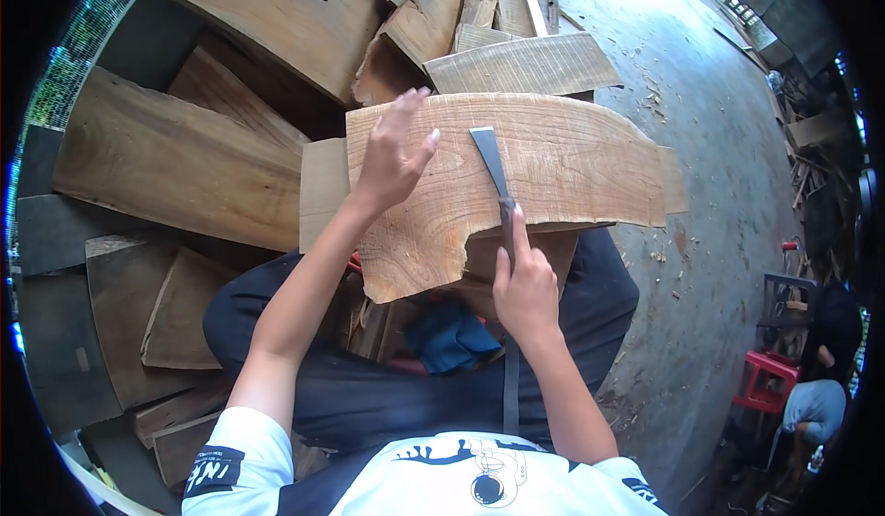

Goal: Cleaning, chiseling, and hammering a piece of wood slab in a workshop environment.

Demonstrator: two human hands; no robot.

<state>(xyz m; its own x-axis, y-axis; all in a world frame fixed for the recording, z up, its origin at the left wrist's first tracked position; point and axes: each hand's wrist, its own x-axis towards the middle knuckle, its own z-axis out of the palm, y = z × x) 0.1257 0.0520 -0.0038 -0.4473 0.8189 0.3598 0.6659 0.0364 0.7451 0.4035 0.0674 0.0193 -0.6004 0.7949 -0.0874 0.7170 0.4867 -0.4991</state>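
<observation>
A broad wooden slab (572, 161) with a wavy, notched near edge lies across in front of my lap, on top of other boards. My right hand (528, 290) is closed round the dark handle of a chisel (490, 161), index finger stretched along it. The flared metal blade points away from me over the slab's middle. My left hand (395, 152) is over the slab's left part, fingers apart and slightly blurred, holding nothing. Whether its palm touches the wood I cannot tell.
Several planks (175, 157) are stacked at the left and far side. A blue cloth (452, 336) lies between my legs. Wood chips are scattered on the concrete floor (682, 267) at the right. A red stool (767, 380) stands at far right, beside another person (816, 405).
</observation>
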